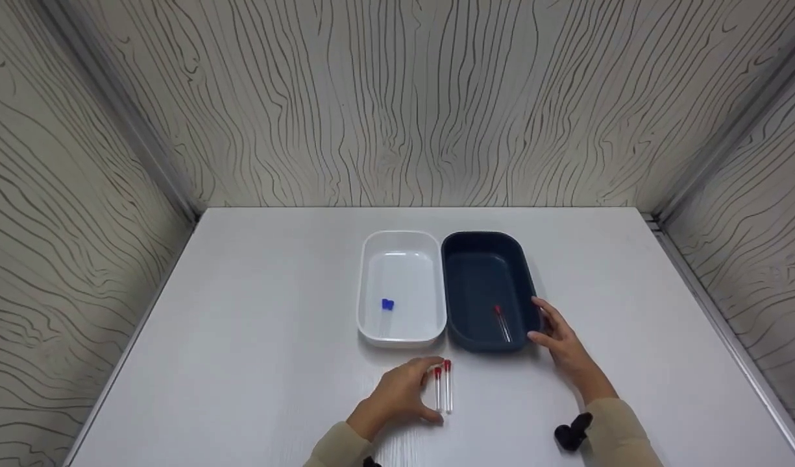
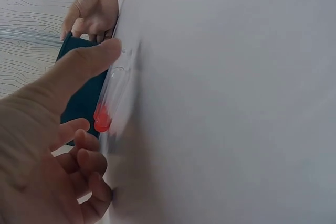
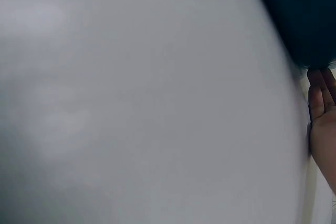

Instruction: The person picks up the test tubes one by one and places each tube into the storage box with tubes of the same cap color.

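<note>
Left hand wide around two tubes

Thumb by the clear ends, fingers by the red caps, big gap between; can't tell if it touches them. Tubes lie side by side on the table in that gap. Right hand: fingers and thumb apart, touching the dark tray outside, near right corner. That tray sits beyond and right of the left hand, third tube inside. White tray straight beyond left hand, blue caps in it.
</note>
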A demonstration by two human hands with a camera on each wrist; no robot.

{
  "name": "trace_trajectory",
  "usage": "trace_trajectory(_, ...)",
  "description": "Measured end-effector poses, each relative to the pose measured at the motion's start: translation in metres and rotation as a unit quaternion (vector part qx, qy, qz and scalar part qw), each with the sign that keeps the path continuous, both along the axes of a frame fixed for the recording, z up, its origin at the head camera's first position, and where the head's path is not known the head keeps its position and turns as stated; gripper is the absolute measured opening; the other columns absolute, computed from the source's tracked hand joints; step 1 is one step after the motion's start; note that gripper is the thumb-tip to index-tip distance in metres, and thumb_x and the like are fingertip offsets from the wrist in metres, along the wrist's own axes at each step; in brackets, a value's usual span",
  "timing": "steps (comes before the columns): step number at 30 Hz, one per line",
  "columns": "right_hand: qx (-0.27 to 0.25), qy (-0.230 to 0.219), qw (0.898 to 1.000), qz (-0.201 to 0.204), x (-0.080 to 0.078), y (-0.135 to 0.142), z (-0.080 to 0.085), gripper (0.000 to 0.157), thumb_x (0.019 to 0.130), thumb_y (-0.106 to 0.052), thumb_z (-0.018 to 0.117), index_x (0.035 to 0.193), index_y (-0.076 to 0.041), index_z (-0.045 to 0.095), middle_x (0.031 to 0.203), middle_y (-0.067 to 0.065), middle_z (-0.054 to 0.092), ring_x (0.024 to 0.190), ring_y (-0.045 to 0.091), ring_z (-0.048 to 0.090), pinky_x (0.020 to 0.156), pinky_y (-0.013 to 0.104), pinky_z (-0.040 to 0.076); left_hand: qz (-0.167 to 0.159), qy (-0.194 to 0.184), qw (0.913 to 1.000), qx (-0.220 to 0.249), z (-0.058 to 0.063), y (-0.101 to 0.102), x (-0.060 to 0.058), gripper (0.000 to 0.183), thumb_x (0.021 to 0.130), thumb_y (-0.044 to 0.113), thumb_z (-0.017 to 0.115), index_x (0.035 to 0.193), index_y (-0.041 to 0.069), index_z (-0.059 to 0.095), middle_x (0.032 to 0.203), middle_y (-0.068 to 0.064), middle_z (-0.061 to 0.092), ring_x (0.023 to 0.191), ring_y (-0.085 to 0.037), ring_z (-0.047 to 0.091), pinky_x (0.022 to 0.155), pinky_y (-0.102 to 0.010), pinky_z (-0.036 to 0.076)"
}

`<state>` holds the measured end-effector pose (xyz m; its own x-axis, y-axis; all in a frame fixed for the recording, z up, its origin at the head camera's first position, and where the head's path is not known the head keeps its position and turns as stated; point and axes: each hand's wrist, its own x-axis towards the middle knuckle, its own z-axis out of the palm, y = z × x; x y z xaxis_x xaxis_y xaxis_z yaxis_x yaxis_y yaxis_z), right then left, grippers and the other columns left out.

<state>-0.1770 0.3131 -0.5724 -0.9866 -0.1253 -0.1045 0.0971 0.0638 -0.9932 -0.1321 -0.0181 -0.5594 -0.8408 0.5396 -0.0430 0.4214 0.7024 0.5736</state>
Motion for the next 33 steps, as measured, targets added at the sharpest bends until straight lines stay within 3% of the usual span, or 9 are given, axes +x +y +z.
trace_trajectory(7, 0.008, -0.002, 1.0, 0.008, 0.0, 0.0, 0.0, 0.071, 0.088, -0.007, 0.057, 0.147, -0.017, 0.02, 0.152, 0.013, 0.019, 0.116, -0.006, 0.045, 0.09, 0.006, 0.039, 0.005, 0.011, 0.9997, -0.022, -0.004, 0.003, 0.002, 0.087, 0.053, 0.038, 0.087, 0.129, 0.02, 0.049, 0.115, 0.003, 0.062, 0.102, -0.011, 0.06, 0.088, -0.027, 0.05)
trace_trajectory(13, 0.009, -0.002, 1.0, 0.008, 0.0, -0.001, 0.001, 0.07, 0.088, -0.006, 0.057, 0.147, -0.017, 0.02, 0.151, 0.012, 0.02, 0.115, -0.007, 0.045, 0.089, 0.006, 0.039, 0.008, 0.012, 0.9996, -0.023, -0.006, 0.004, 0.001, 0.077, 0.056, 0.036, 0.085, 0.124, 0.018, 0.052, 0.11, 0.004, 0.061, 0.095, -0.009, 0.059, 0.084, -0.025, 0.05)
trace_trajectory(20, 0.005, 0.011, 1.0, -0.009, -0.003, -0.002, 0.002, 0.07, 0.086, 0.0, 0.057, 0.146, -0.011, 0.022, 0.138, 0.012, 0.034, 0.111, 0.003, 0.052, 0.086, 0.012, 0.045, 0.009, 0.006, 0.9998, -0.014, -0.004, 0.004, 0.001, 0.072, 0.059, 0.032, 0.081, 0.124, 0.014, 0.053, 0.113, 0.003, 0.062, 0.102, -0.01, 0.06, 0.089, -0.025, 0.049)
trace_trajectory(25, 0.015, 0.013, 1.0, -0.004, -0.002, -0.001, 0.001, 0.069, 0.087, -0.004, 0.057, 0.146, -0.014, 0.022, 0.143, 0.014, 0.029, 0.112, -0.001, 0.05, 0.087, 0.009, 0.043, 0.002, 0.008, 0.9999, -0.012, 0.002, 0.003, -0.002, 0.073, 0.059, 0.032, 0.083, 0.123, 0.014, 0.053, 0.115, 0.002, 0.062, 0.103, -0.009, 0.059, 0.091, -0.024, 0.048)
trace_trajectory(28, 0.012, 0.011, 1.0, 0.001, -0.001, 0.0, 0.001, 0.07, 0.087, -0.005, 0.057, 0.146, -0.014, 0.021, 0.147, 0.017, 0.025, 0.113, -0.003, 0.049, 0.088, 0.008, 0.042, -0.002, 0.009, 0.9998, -0.016, 0.007, 0.002, -0.004, 0.074, 0.059, 0.035, 0.084, 0.123, 0.015, 0.053, 0.11, 0.002, 0.063, 0.097, -0.007, 0.058, 0.088, -0.023, 0.048)
trace_trajectory(33, 0.014, 0.002, 1.0, -0.003, 0.0, -0.001, 0.001, 0.07, 0.088, -0.004, 0.057, 0.147, -0.016, 0.021, 0.147, 0.017, 0.026, 0.113, -0.002, 0.049, 0.088, 0.009, 0.042, -0.002, -0.02, 0.9998, -0.01, 0.015, 0.003, -0.007, 0.074, 0.058, 0.036, 0.085, 0.123, 0.017, 0.054, 0.089, 0.004, 0.059, 0.074, -0.002, 0.047, 0.068, -0.018, 0.043)
